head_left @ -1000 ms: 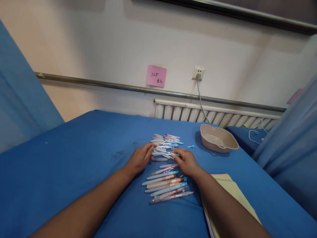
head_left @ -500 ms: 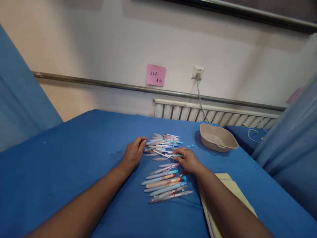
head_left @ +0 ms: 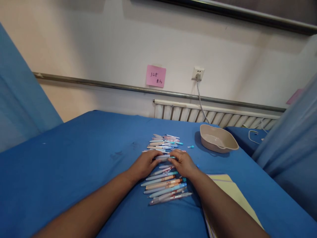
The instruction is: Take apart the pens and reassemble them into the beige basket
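Note:
Many pastel pens lie on a blue cloth (head_left: 81, 158): a loose far pile (head_left: 163, 142) and a near row (head_left: 165, 187) laid side by side. My left hand (head_left: 144, 164) and my right hand (head_left: 181, 163) meet between the two groups. Together they pinch one pale pen (head_left: 164, 157) held crosswise, the left fingers at its left end, the right fingers at its right end. A small teal pen cap (head_left: 190, 146) lies apart to the right of the far pile.
A beige shallow bowl (head_left: 218, 139) stands at the right rear of the cloth. A yellow notebook (head_left: 235, 195) lies under my right forearm. Behind are a wall with a pink note (head_left: 156, 76), a socket with cable (head_left: 198, 73) and a radiator (head_left: 215, 114).
My left hand moved back from the far pile towards me and closed on the left end of a pen. My right hand shifted slightly left to meet it.

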{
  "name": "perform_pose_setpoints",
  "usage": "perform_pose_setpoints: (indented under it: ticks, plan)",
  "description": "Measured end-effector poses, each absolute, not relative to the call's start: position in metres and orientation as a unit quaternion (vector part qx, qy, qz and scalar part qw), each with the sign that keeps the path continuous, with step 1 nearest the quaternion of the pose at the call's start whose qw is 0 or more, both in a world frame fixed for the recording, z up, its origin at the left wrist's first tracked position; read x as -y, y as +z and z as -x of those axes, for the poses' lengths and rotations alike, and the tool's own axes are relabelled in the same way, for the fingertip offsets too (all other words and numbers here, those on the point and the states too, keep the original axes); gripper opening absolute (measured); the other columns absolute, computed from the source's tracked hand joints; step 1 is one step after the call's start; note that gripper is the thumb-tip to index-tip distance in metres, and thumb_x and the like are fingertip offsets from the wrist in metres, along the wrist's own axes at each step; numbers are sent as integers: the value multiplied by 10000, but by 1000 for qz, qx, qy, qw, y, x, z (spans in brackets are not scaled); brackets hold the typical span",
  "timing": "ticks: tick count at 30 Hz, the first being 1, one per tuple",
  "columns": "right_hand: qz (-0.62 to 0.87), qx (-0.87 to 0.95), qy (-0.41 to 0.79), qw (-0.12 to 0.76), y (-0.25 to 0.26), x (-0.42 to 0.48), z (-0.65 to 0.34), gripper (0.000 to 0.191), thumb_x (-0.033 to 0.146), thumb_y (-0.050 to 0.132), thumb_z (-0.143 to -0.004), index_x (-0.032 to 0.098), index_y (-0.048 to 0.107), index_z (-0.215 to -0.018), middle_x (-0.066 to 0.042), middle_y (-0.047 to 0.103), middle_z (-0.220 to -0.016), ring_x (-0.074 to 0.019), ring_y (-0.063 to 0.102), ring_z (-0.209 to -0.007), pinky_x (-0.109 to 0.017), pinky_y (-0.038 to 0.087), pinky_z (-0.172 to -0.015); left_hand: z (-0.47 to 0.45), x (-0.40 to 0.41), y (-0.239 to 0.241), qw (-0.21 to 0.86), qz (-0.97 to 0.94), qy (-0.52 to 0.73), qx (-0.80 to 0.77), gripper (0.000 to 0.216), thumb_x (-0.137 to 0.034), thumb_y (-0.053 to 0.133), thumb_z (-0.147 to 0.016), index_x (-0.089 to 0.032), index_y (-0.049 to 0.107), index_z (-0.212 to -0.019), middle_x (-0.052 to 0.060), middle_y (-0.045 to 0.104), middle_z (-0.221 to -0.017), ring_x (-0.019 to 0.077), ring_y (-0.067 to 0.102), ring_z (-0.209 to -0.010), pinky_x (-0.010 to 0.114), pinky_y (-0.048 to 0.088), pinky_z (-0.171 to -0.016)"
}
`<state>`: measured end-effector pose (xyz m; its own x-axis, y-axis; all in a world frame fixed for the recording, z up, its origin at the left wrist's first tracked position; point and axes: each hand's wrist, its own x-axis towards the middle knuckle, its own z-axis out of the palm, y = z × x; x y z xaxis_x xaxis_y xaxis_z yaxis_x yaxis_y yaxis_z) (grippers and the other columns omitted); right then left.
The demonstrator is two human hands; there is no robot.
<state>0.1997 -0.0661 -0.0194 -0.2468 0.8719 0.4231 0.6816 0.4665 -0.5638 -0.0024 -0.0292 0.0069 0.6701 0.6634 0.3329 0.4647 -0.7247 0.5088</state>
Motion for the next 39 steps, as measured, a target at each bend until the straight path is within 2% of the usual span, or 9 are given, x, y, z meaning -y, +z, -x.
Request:
perform_pose_setpoints:
  ticks: [9,16,21,26,30,35,39]
  plan:
    - [568,735,157,335,-25,57,-233,128,244,576,-808,219,656,-905,-32,656,-933,-174,591,-872,-288,435,-784,15,13,-3,147,-891,239,-356,180,-194,495,-827,-205,618,-958,43,664,-977,193,591,-921,303,439,-830]
    - [572,746,102,325,-22,58,-231,177,231,604,-782,221,629,-957,-36,630,-918,-168,566,-861,-274,418,-764,11,19,-2,107,-893,221,-377,191,-211,536,-804,-207,615,-978,56,652,-988,208,580,-930,321,435,-826]
    - [548,774,112,298,-12,68,-219,66,223,598,-775,210,623,-834,-7,621,-798,-136,551,-739,-233,401,-667,9,25,2,84,-903,236,-348,211,-242,583,-780,-201,594,-987,57,626,-998,214,545,-954,339,411,-859]
    - [534,793,150,251,-11,72,-217,29,195,587,-758,202,614,-749,17,627,-717,-110,550,-668,-202,373,-608,7,28,8,70,-920,204,-327,79,-271,580,-794,-193,569,-794,41,583,-883,204,515,-905,321,404,-810]
    - [526,788,202,249,-17,71,-218,76,279,608,-757,202,604,-756,37,610,-658,-96,531,-579,-189,353,-532,2,26,8,59,-919,197,-338,79,-252,563,-806,-185,545,-769,43,559,-848,203,500,-866,320,398,-776]
    - [552,769,186,263,-17,67,-227,29,212,582,-756,199,602,-739,30,613,-683,-103,542,-611,-199,374,-563,-2,27,7,58,-922,212,-318,70,-242,514,-842,-185,554,-828,52,562,-889,203,490,-891,341,384,-821]
    - [562,762,190,261,-15,64,-238,56,181,640,-699,186,587,-715,34,596,-689,-100,529,-615,-193,380,-565,-1,29,7,83,-927,216,-295,116,-306,584,-803,-192,566,-811,46,563,-901,207,490,-909,335,380,-823]
